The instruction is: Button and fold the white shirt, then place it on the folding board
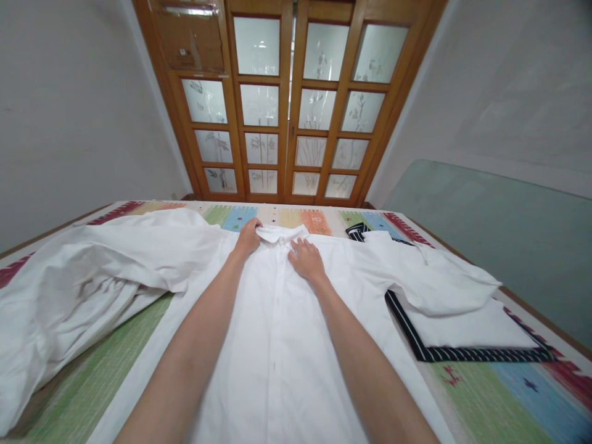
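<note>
A white button-up shirt (272,345) lies spread out front side up, its collar (281,234) at the far end and its button placket running down the middle. My left hand (250,237) is closed on the left end of the collar, with the fingers curled round the cloth. Against the right side of the collar, my right hand (307,258) rests palm down on the shirt, fingers a little apart. The left sleeve (152,246) is loosely bunched. On the other side, the right sleeve (430,277) stretches outward over a white cloth with a striped border.
That white cloth (467,330) has a black-and-white striped edge. Underneath everything is a colourful patterned bed cover (490,394). A pale green panel (490,234) stands along the right side. Wooden doors with glass panes (277,148) are beyond the far edge, between white walls.
</note>
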The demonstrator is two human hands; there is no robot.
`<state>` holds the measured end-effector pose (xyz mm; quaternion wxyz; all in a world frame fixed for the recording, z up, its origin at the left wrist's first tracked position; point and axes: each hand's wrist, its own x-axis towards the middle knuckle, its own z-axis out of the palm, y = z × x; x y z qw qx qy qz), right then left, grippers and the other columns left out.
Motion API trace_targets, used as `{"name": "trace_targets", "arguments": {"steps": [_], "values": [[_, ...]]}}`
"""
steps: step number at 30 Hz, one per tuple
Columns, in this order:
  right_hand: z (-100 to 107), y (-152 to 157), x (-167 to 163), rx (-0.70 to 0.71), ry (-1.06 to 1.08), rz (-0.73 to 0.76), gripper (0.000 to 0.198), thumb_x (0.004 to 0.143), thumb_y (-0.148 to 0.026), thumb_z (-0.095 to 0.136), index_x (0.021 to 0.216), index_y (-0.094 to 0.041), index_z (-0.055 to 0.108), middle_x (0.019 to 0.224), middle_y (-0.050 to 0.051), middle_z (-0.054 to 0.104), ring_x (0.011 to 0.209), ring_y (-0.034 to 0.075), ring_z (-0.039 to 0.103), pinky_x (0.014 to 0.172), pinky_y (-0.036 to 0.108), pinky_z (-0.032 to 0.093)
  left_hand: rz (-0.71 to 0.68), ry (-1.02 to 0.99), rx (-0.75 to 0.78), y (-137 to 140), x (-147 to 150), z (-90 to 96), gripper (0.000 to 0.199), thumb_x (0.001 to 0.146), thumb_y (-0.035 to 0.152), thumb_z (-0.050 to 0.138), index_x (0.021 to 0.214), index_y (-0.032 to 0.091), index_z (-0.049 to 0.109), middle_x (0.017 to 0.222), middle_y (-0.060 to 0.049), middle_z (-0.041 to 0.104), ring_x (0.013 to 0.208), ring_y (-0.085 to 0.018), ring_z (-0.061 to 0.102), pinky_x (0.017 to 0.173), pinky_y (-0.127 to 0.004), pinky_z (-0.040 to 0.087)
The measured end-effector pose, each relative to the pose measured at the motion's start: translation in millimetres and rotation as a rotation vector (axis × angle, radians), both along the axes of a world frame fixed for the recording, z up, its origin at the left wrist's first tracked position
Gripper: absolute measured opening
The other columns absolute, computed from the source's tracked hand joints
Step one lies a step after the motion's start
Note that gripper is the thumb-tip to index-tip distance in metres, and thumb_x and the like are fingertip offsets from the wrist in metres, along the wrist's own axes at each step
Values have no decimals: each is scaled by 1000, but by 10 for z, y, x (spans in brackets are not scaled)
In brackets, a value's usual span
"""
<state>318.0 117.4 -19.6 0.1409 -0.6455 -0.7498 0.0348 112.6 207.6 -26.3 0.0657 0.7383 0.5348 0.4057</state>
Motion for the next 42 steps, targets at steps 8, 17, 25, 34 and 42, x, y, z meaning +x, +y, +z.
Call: {"name": "trace_targets", "arguments": {"steps": [8, 17, 25, 34, 42], "values": [[-6, 0, -9, -9, 10, -5, 52, 97, -32, 37, 145, -17, 48, 154, 12, 40, 142, 25, 34, 116, 40, 22, 37, 90, -34, 15, -11, 13, 56, 68, -3, 40, 108, 18, 74, 99, -7, 69, 97, -20, 62, 96, -31, 46], [-29, 17, -3, 24, 27, 11, 50, 96, -30, 40, 142, -15, 50, 151, 13, 43, 141, 25, 36, 116, 41, 23, 219, 288, -27, -68, 70, 82, 41, 84, 1, 39, 112, 12, 67, 109, -15, 68, 102, -26, 63, 93, -34, 47], [-73, 20, 3, 63, 63, 13, 49, 96, -30, 40, 140, -14, 52, 150, 14, 45, 140, 26, 36, 115, 42, 25, 212, 372, -114, -137, 97, 130, 31, 89, 9, 43, 111, 15, 64, 103, -13, 66, 96, -24, 63, 87, -31, 47], [-107, 49, 12, 76, 67, 10, 49, 95, -30, 41, 139, -14, 54, 149, 14, 46, 139, 27, 38, 114, 43, 26, 327, 410, -171, -166, 98, 194, 33, 84, 4, 44, 97, 13, 73, 102, -16, 71, 98, -27, 65, 84, -33, 47], [-91, 56, 13, 78, 55, -2, 49, 93, -33, 47, 138, -17, 56, 149, 11, 48, 138, 26, 40, 114, 41, 26, 352, 491, -229, -242, 140, 184, 34, 86, 3, 41, 100, 9, 72, 106, -19, 68, 100, -28, 65, 84, -34, 49]]}}
